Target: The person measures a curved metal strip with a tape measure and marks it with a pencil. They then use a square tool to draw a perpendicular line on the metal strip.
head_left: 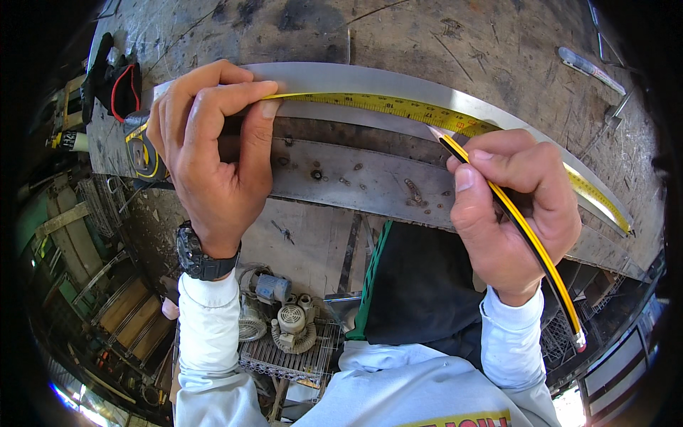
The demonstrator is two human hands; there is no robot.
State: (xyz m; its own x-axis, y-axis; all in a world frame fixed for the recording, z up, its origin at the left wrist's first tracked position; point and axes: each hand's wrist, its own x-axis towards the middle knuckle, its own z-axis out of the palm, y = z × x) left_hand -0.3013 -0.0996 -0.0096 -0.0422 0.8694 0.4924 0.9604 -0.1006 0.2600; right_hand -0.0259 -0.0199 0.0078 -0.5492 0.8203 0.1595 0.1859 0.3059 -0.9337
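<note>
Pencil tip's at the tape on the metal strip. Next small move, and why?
Probably a short pencil stroke across the metal strip at the tape's edge. The right hand holds the pencil with its tip at the yellow tape measure, and the left hand pins the tape flat on the strip, so the tape looks steady enough to mark.

Tape (pixel 427 110) lies along strip (pixel 398 89) on desk (pixel 455 43). Left hand (pixel 213 149) pins tape at left, case (pixel 142 153) behind it. Right hand (pixel 516 213) at right, pencil (pixel 512 213) tip on tape. Marker (pixel 590 70) far right on desk.
</note>
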